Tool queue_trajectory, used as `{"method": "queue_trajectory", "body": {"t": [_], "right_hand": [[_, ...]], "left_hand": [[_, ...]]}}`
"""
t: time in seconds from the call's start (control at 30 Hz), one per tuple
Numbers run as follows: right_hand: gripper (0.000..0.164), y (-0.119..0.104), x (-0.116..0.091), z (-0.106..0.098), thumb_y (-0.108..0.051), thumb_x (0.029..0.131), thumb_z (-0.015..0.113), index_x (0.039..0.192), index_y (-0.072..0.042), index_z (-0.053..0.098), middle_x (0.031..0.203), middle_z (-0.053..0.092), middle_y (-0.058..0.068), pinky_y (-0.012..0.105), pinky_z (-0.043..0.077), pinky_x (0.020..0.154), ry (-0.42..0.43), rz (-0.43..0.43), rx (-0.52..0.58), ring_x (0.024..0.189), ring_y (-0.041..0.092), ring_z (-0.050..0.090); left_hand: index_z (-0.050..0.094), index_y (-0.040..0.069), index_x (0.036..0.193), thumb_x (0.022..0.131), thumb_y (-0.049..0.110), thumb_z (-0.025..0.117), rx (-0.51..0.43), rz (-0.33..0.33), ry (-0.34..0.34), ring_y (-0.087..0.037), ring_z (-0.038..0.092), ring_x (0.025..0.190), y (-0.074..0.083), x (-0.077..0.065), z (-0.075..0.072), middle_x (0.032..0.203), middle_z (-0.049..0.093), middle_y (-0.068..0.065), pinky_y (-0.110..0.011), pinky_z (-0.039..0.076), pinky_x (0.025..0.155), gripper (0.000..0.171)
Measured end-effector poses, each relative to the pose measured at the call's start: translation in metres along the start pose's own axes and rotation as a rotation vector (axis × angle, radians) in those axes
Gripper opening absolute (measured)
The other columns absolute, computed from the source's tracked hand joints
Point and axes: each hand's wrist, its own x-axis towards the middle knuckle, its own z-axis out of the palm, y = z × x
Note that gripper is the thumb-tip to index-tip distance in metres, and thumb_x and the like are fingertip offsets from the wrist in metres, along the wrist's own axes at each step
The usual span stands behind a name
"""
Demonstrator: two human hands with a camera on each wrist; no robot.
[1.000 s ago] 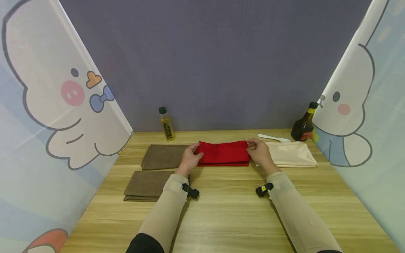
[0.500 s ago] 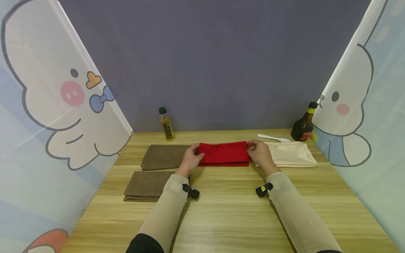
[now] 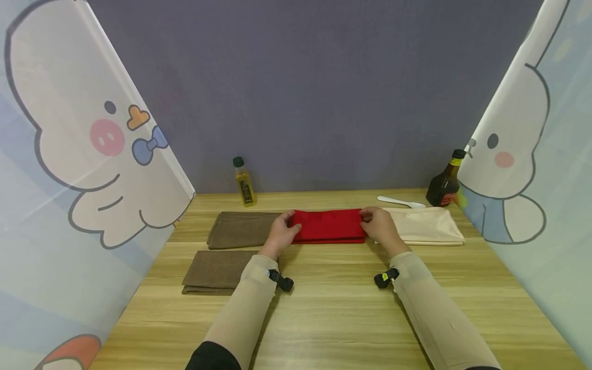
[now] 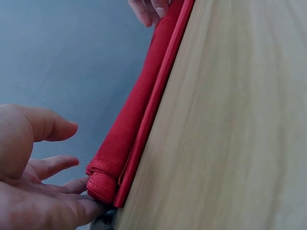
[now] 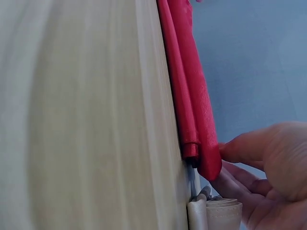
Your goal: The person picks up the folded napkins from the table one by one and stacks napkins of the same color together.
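Observation:
A folded red cloth [image 3: 328, 226] lies across the back middle of the table. My left hand [image 3: 280, 234] is at its left end; in the left wrist view the thumb [image 4: 60, 129] stands off the cloth, while the lower fingers reach the rolled-looking end with loosely extended tips. At the opposite end, my right hand [image 3: 381, 228] pinches the upper layer's corner, thumb [image 5: 235, 148] on its face and the curled fingers partly hidden behind it. Right beside that hand, a folded cream cloth [image 3: 427, 226] lies partly under the wrist.
Two folded brown cloths, one at the back [image 3: 242, 229] and one nearer [image 3: 217, 270], lie left of the left arm. An oil bottle [image 3: 245, 185] stands at the back left. At the back right are a white spoon [image 3: 400, 201] and a dark sauce bottle [image 3: 444, 182].
The red cloth's back edge, raised at the corners a second ago, now runs flatter and lower. My left hand has shifted slightly right; the right hand has barely moved.

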Motion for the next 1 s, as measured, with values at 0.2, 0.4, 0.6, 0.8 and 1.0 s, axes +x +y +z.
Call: {"method": "queue_trajectory", "body": {"t": [0.2, 0.4, 0.6, 0.8, 1.0], "right_hand": [[0.034, 0.0015, 0.0000, -0.0013, -0.004, 0.093, 0.073, 0.126, 0.005, 0.071, 0.118, 0.073, 0.022, 0.051, 0.054, 0.097, -0.039, -0.009, -0.030, 0.111, 0.037, 0.069], [0.032, 0.0017, 0.0008, -0.0007, -0.005, 0.095, 0.072, 0.126, 0.004, 0.072, 0.119, 0.073, 0.021, 0.050, 0.054, 0.098, -0.067, 0.011, -0.022, 0.112, 0.037, 0.068], [0.031, 0.0019, 0.0015, 0.0006, -0.006, 0.095, 0.073, 0.124, 0.004, 0.073, 0.118, 0.073, 0.020, 0.050, 0.054, 0.097, -0.064, 0.000, -0.037, 0.110, 0.036, 0.068], [0.030, 0.0020, 0.0011, 0.0011, -0.006, 0.095, 0.074, 0.123, 0.004, 0.073, 0.117, 0.073, 0.020, 0.050, 0.054, 0.096, -0.066, -0.007, -0.041, 0.108, 0.036, 0.069], [0.030, 0.0026, 0.0018, 0.0009, -0.006, 0.094, 0.074, 0.122, 0.005, 0.073, 0.117, 0.073, 0.021, 0.050, 0.054, 0.097, -0.064, -0.008, -0.044, 0.108, 0.036, 0.069]], "left_hand": [[0.045, 0.000, 0.156, 0.103, 0.009, 0.065, -0.002, -0.011, -0.017, -0.035, 0.034, 0.152, -0.0001, -0.0005, -0.0006, 0.163, 0.040, -0.018, -0.049, 0.033, 0.121, 0.057], [0.045, 0.000, 0.156, 0.104, 0.010, 0.065, -0.005, -0.009, -0.034, -0.036, 0.036, 0.151, -0.0011, -0.0007, -0.0011, 0.162, 0.041, -0.020, -0.049, 0.035, 0.119, 0.057], [0.044, -0.002, 0.156, 0.103, 0.009, 0.065, -0.007, -0.008, -0.034, -0.037, 0.036, 0.150, -0.0015, -0.0010, -0.0017, 0.161, 0.041, -0.021, -0.051, 0.035, 0.119, 0.058], [0.042, -0.003, 0.157, 0.103, 0.007, 0.064, -0.006, -0.014, -0.034, -0.037, 0.035, 0.150, -0.0013, -0.0013, -0.0014, 0.162, 0.040, -0.022, -0.051, 0.035, 0.119, 0.059], [0.040, -0.003, 0.158, 0.104, 0.007, 0.063, -0.009, -0.025, -0.031, -0.037, 0.032, 0.152, 0.0004, -0.0022, -0.0014, 0.163, 0.037, -0.022, -0.050, 0.031, 0.121, 0.060]]}}
